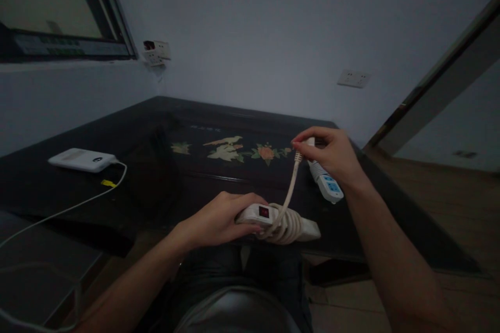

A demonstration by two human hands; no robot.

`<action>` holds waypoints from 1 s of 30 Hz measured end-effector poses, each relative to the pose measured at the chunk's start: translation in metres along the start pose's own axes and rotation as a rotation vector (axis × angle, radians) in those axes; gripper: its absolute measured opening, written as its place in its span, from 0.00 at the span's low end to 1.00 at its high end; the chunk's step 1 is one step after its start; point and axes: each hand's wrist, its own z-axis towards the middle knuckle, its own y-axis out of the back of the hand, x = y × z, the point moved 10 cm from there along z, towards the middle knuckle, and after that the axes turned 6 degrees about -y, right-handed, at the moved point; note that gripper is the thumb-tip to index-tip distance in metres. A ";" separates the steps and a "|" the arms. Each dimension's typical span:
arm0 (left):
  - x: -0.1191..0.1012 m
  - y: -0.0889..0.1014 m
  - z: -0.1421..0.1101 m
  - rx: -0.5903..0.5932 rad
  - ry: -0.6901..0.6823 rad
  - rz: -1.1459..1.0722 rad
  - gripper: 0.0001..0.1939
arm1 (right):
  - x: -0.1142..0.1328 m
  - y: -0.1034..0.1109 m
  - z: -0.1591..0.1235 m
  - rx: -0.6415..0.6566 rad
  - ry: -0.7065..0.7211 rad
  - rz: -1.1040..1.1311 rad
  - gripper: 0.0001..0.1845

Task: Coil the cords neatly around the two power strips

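Note:
Near the table's front edge, my left hand (226, 218) is closed around the switch end of a white power strip (250, 214). Its cord (287, 226) is wound in several turns about the strip's middle, and a dark red switch shows beside the turns. From there a length of cord rises to my right hand (330, 153), which pinches the plug (310, 141) at the cord's end. The plug is partly hidden by my fingers. Just below my right hand lies a second power strip (330, 187) with blue socket faces and a cord wrapped round it.
The black table (211, 195) bears a painted bird and flowers. A white power bank (82, 159) with a cable (121, 174) and yellow tag (108, 183) lies at left. Wall sockets (353, 78) are beyond the table, and a window (58, 10) is at upper left.

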 end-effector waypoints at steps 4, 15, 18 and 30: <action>0.003 0.009 -0.005 -0.086 -0.022 -0.012 0.18 | -0.040 -0.001 0.001 0.038 -0.152 0.138 0.10; 0.010 0.017 -0.005 -0.188 0.035 -0.096 0.16 | -0.065 0.024 -0.023 -0.102 -0.214 0.158 0.11; 0.003 0.015 -0.004 -0.171 0.011 -0.172 0.16 | -0.069 0.012 -0.018 -0.058 -0.238 0.201 0.12; -0.015 0.018 -0.015 -0.273 -0.145 -0.226 0.20 | -0.086 -0.139 -0.063 0.600 -0.573 0.605 0.19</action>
